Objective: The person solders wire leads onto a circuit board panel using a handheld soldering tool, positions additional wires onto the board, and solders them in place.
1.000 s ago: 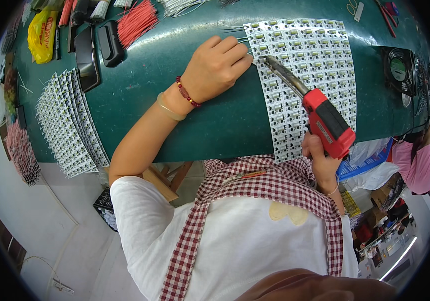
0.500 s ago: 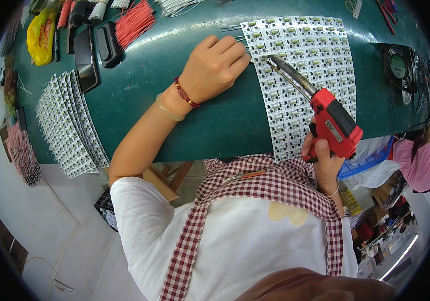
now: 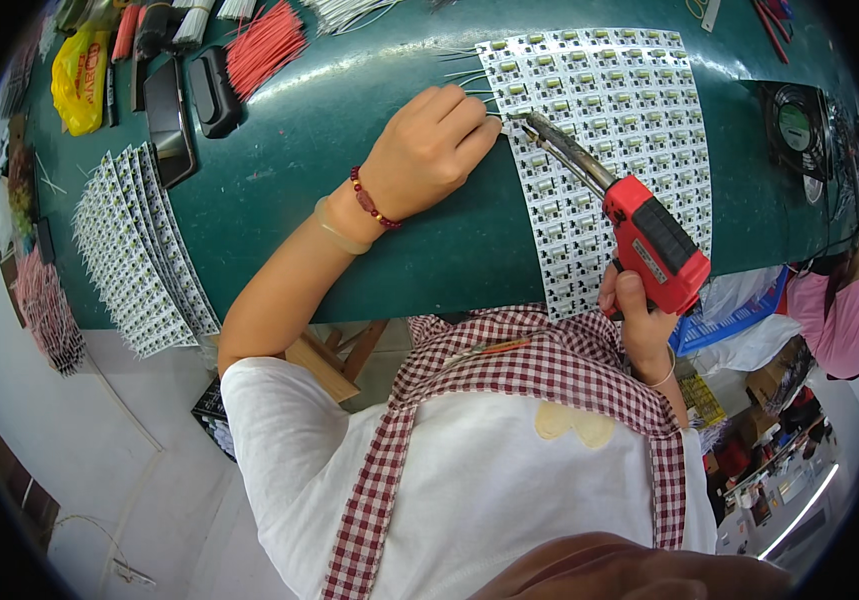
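Observation:
My left hand [image 3: 431,145] is closed in a pinch at the left edge of a white circuit board panel [image 3: 619,150]. A thin wire [image 3: 494,114] runs from its fingertips to the panel; the fingers hide most of it. Several other thin wires [image 3: 461,76] stick out from the same edge, farther back. Wrapped round the grip of a red and black soldering gun [image 3: 657,245] is my right hand [image 3: 639,312]. The gun's dark metal tip reaches over the panel's left columns, close to my left fingertips. Whether it touches a pad I cannot tell.
Several fanned panels [image 3: 139,255] overhang the green table [image 3: 279,200] at the left. Red wires [image 3: 265,48], a black case [image 3: 214,92], a dark phone-like slab [image 3: 169,120] and a yellow bag [image 3: 80,80] lie farther back. A fan [image 3: 795,130] stands right; another person's pink sleeve [image 3: 829,320] shows beyond.
The soldering gun has moved a little left, its tip nearer the panel's left edge. My left hand has shifted slightly toward me, still pinched.

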Tool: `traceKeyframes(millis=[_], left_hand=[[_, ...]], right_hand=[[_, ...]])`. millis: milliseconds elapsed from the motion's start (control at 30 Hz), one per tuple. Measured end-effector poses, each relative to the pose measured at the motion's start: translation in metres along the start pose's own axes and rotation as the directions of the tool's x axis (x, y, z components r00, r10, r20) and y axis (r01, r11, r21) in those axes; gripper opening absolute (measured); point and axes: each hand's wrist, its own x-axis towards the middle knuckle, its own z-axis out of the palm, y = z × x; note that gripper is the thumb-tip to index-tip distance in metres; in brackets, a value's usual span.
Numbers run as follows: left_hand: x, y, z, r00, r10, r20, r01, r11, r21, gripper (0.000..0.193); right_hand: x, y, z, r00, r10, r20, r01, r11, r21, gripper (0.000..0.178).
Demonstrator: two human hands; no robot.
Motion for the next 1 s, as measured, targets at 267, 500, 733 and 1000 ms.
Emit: traceKeyframes(millis=[267,500,733,1000], left_hand=[[0.0,0.0,0.0,1.0,-0.007,0.017,0.007,1.0,-0.006,0.023],[0.001,0.001,0.002,1.0,-0.011,0.022,0.011,1.0,0.006,0.022],[0.001,0.002,0.003,1.0,-0.003,0.007,0.003,1.0,0.005,0.022],[0.001,0.002,0.001,1.0,-0.002,0.03,0.001,1.0,0.019,0.021]], right_hand=[[0.002,0.018,-0.004,0.99,-0.141,-0.01,0.136,0.97,-0.203,0.03],[-0.002,0.018,-0.009,0.998,-0.05,-0.038,0.045,0.99,-0.136,0.023],[0.0,0.025,-0.011,0.991,-0.13,0.016,0.13,0.958,-0.254,0.019],[-0.001,0.002,-0.004,0.99,-0.142,0.027,0.144,0.985,-0.092,0.026]])
